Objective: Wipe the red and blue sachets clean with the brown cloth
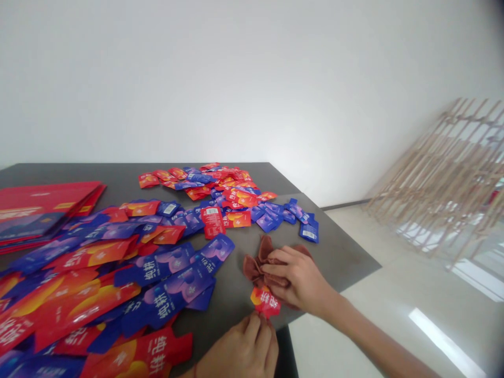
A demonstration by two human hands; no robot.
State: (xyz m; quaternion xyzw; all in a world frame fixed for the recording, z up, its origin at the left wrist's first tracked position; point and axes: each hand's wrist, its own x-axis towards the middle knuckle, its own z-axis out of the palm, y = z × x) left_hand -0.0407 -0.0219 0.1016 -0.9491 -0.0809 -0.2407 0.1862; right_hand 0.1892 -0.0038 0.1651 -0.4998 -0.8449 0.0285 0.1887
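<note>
Low in the head view, my left hand [244, 349] pinches the near end of a small red and orange sachet [268, 302] against the dark table [232, 294]. Just beyond it, my right hand [297, 275] is closed on a bunched brown cloth [262, 260], which meets the sachet's far end. The cloth covers that end of the sachet. To the left lies a large heap of red and blue sachets [161, 294], several of them long and overlapping. Smaller sachets [224, 184] are piled farther back.
Red and blue folded bags [43, 205] lie stacked at the table's left. A few blue sachets [309, 228] sit near the right table edge. Beyond that edge is pale floor [354, 336], with a wooden slatted rack [444, 178] leaning by the wall [197, 79].
</note>
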